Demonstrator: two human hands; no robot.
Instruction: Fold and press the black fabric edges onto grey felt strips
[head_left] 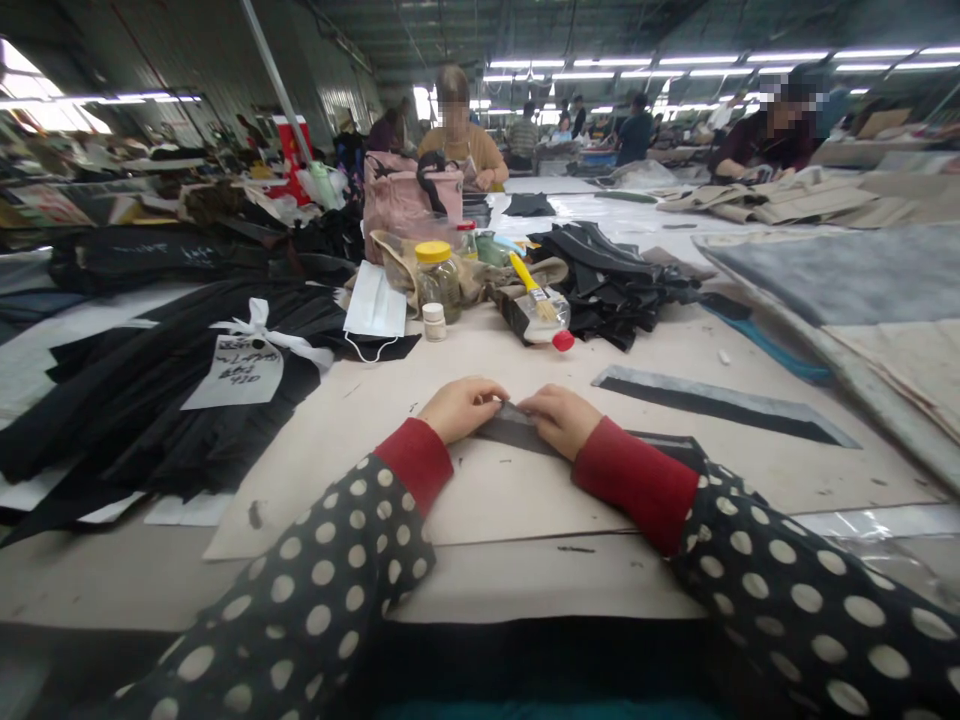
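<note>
A long strip of dark fabric [517,430] lies on the pale board, running off to the right beneath my right forearm. My left hand [463,407] pinches the strip's left end between thumb and fingers. Just beside it, my right hand [559,415] has its fingertips closed on the same strip's upper edge. The two hands are a short gap apart, with the strip showing between them. Farther right lies a second strip [720,405], black with a grey band along its upper side; neither hand touches it.
On the left sits a bundle of black fabric [150,380] with a handwritten tag [238,372]. Ahead are a yellow-lidded jar [438,280], a small white bottle [434,323], a face mask [375,305], a yellow-handled brush [532,285] and black pieces [600,275]. Co-workers stand beyond.
</note>
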